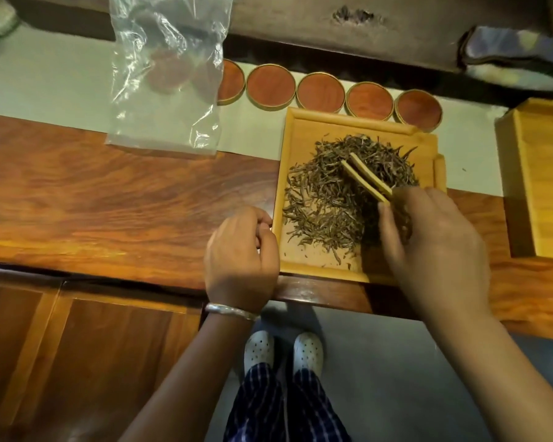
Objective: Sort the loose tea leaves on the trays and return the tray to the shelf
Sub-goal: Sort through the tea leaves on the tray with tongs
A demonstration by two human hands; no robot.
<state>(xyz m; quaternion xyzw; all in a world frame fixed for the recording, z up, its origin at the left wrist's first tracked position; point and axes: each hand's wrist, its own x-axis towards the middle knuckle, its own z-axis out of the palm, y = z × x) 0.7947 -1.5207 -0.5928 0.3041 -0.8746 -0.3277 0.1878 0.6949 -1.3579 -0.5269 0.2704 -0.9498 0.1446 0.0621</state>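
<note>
A pale bamboo tray (304, 129) lies on the wooden counter and holds a spread heap of dark loose tea leaves (326, 193). My right hand (434, 250) hovers over the tray's near right corner and grips bamboo tweezers (366, 178), whose two tips reach into the middle of the heap. My left hand (241, 256) rests curled at the tray's left edge, fingers touching the rim, a silver bangle on the wrist. A second bamboo tray (530, 186) sits at the far right, cut off by the frame.
A row of round red-topped tins (320, 90) stands behind the tray. A clear plastic bag (166, 74) lies to the left on a pale mat. A folded cloth (517, 55) lies at the back right. The counter's front edge (109, 275) runs below my hands.
</note>
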